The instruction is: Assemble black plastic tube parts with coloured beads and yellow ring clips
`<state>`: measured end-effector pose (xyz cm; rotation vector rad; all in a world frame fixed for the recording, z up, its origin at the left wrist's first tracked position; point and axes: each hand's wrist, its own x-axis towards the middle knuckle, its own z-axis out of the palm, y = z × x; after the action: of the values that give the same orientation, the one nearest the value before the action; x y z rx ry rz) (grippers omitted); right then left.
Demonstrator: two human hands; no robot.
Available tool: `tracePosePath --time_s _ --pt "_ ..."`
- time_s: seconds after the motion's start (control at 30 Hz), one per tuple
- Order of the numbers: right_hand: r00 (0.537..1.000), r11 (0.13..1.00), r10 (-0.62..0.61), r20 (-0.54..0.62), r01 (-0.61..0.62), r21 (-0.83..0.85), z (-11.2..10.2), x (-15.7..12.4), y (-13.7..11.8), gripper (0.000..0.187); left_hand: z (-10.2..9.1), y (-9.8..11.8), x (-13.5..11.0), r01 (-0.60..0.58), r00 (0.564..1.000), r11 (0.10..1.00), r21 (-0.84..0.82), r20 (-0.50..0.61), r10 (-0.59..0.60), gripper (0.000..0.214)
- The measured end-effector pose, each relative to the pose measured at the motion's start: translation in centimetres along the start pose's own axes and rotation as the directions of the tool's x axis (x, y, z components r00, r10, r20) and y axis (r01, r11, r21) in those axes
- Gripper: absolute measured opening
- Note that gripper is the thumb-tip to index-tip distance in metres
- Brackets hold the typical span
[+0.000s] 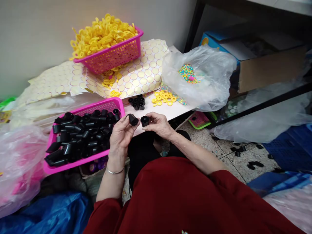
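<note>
My left hand [122, 131] is closed around a black plastic tube [133, 119], its dark round end tilted toward my right hand. A short black cylindrical cap [144, 121] is pinched between the thumb and fingers of my right hand [159, 125]. The two black parts are close together but apart, just above the table's front edge. Beside my left hand, a pink basket [85, 164] holds many black tubes [73, 130]. Beyond my hands, several black caps [136, 102] stand grouped on the white table [158, 112], with loose yellow rings [164, 97] to their right.
A pink basket [117, 53] heaped with yellow rings [102, 35] stands on sheets of round stickers [148, 68]. A clear plastic bag [212, 78] with colored beads [187, 73] lies at the right. Dark table legs and a cardboard box [270, 68] are farther right.
</note>
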<state>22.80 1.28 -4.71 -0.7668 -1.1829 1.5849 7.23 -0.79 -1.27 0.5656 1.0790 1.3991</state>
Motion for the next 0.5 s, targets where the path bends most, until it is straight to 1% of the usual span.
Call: tracePosePath --time_s 0.07,0.13,0.2,0.23,0.3,0.33,0.4,0.43,0.5 --pt "1.000 0.999 0.000 -0.029 -0.001 -0.041 -0.6 0.2 0.2 0.037 0.3 -0.2 0.0 0.034 0.999 0.999 -0.005 -0.017 -0.034 0.009" --pt "0.999 0.998 0.009 -0.045 -0.012 -0.067 -1.0 0.5 0.5 0.039 -0.2 0.7 0.0 0.029 1.000 1.000 0.011 -0.003 -0.029 0.009" --pt "0.998 0.997 0.021 -0.062 -0.025 -0.073 -1.3 0.8 1.0 0.044 -1.5 2.5 0.0 -0.012 1.000 0.999 0.036 -0.001 0.012 0.010" --pt "0.997 0.996 0.027 -0.067 -0.032 -0.078 -1.4 0.9 1.4 0.046 -2.3 3.6 0.1 -0.040 0.999 0.998 0.052 -0.019 0.041 0.010" --pt "0.998 0.994 0.042 -0.055 -0.047 -0.102 -1.6 0.9 2.2 0.046 -4.1 5.6 0.3 -0.098 0.989 0.987 0.128 -0.095 0.111 0.006" --pt "0.998 0.992 0.048 -0.042 -0.052 -0.118 -1.7 0.9 2.7 0.045 -5.1 6.4 0.4 -0.125 0.979 0.970 0.209 -0.134 0.155 0.005" --pt "0.998 0.986 0.061 -0.011 -0.062 -0.152 -1.8 0.8 3.6 0.043 -6.7 7.3 0.6 -0.135 0.956 0.900 0.415 -0.183 0.228 0.011" --pt "0.998 0.984 0.070 0.002 -0.069 -0.162 -1.7 0.7 4.0 0.043 -7.3 7.4 0.6 -0.113 0.952 0.842 0.527 -0.184 0.243 0.015" --pt "0.995 0.982 0.094 0.029 -0.087 -0.169 -1.7 0.4 4.7 0.043 -8.4 7.2 0.7 -0.040 0.960 0.678 0.734 -0.161 0.230 0.023"
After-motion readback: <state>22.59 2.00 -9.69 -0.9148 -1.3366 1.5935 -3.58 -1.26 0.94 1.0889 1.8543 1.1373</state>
